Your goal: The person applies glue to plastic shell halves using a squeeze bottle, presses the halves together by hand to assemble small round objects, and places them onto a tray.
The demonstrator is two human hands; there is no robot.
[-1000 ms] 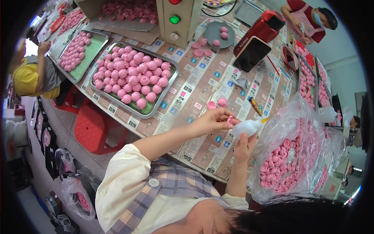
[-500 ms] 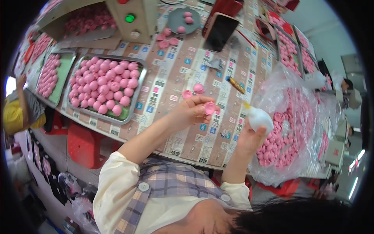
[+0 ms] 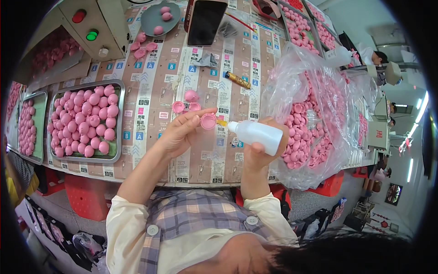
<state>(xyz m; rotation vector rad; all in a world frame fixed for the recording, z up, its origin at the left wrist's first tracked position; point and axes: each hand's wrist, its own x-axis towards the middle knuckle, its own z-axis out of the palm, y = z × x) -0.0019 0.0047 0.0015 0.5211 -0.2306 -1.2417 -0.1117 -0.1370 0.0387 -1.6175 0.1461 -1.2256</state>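
Observation:
My left hand [image 3: 181, 131] pinches a small pink half-shell [image 3: 208, 121] with its hollow side facing the nozzle. My right hand [image 3: 260, 148] grips a white squeeze bottle [image 3: 255, 133] lying sideways, its yellow tip touching the shell's rim. Just beyond my left hand, two more pink half-shells [image 3: 184, 107] and a closed pink ball [image 3: 191, 95] rest on the cardboard-covered table [image 3: 159, 68].
A metal tray of pink balls [image 3: 86, 119] sits at left, another tray [image 3: 28, 126] beyond it. A clear plastic bag of pink shells [image 3: 315, 123] lies at right. A phone [image 3: 206, 21], grey dish [image 3: 160, 16], control box with red and green buttons [image 3: 89, 27] and a small yellow tube [image 3: 237, 80] are farther back.
Both hands have come together: the bottle's tip now meets the pink shell in my left hand. The view has shifted, with the table sitting lower and closer.

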